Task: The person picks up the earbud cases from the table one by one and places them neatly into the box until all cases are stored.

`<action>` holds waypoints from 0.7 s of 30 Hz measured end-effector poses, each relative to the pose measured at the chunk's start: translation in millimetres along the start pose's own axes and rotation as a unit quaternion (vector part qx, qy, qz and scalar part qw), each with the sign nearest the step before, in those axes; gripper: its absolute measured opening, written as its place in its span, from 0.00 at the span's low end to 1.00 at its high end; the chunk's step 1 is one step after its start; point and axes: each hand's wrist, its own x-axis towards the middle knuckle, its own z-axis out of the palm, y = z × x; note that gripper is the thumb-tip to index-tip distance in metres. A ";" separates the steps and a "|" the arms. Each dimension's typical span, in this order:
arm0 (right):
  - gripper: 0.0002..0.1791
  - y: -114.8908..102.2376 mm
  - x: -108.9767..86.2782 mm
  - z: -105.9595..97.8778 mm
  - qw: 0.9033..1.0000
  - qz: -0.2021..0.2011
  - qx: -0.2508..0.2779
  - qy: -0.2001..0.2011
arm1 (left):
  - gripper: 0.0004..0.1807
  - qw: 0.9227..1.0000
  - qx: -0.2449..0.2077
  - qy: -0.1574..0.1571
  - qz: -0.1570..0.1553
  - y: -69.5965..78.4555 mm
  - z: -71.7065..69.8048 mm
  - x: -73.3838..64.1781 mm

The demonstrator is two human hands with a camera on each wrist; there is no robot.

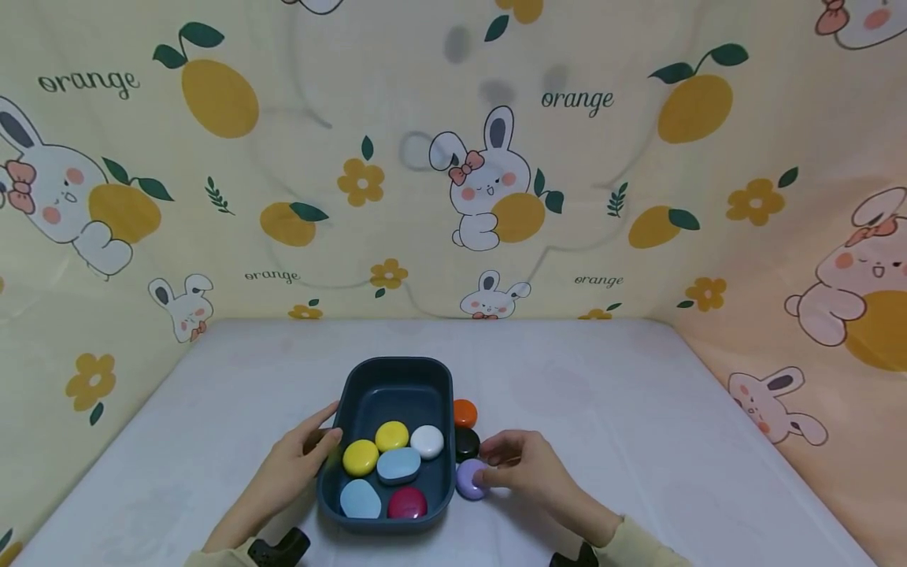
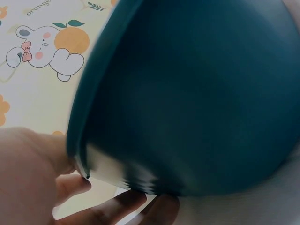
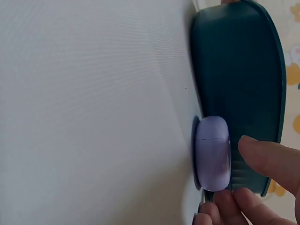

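A dark blue rounded-corner tray [image 1: 400, 374] sits on the white table. My left hand [image 1: 294, 465] holds its left side, thumb at the rim and fingers along the outer wall. My right hand [image 1: 527, 472] is over a glossy purple round piece [image 3: 213, 154] with a seam round its side, which rests on the table by the tray's right wall. In the right wrist view the thumb hovers apart from the piece while other fingertips are close against its far end. Beyond it stand a black round piece [image 1: 466, 445] and an orange one [image 1: 464, 413].
Inside the tray lie two yellow pieces [image 1: 360, 458], a white one [image 1: 427, 442], a dark red one [image 1: 407, 503] and two light blue ones [image 1: 399, 466]. A patterned cloth [image 1: 425, 173] hangs behind the table. Dark straps [image 1: 279, 547] cross both wrists.
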 end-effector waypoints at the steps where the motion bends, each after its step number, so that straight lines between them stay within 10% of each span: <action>1: 0.19 -0.1 0.2 0.2 1.000 -0.002 -0.003 -0.002 | 0.33 1.000 0.001 0.000 0.000 0.1 0.0 -0.2; 21: 0.23 1.2 2.9 -5.0 0.998 -0.015 -0.036 -0.050 | 0.33 1.000 -0.005 0.000 -0.001 1.6 0.1 -1.2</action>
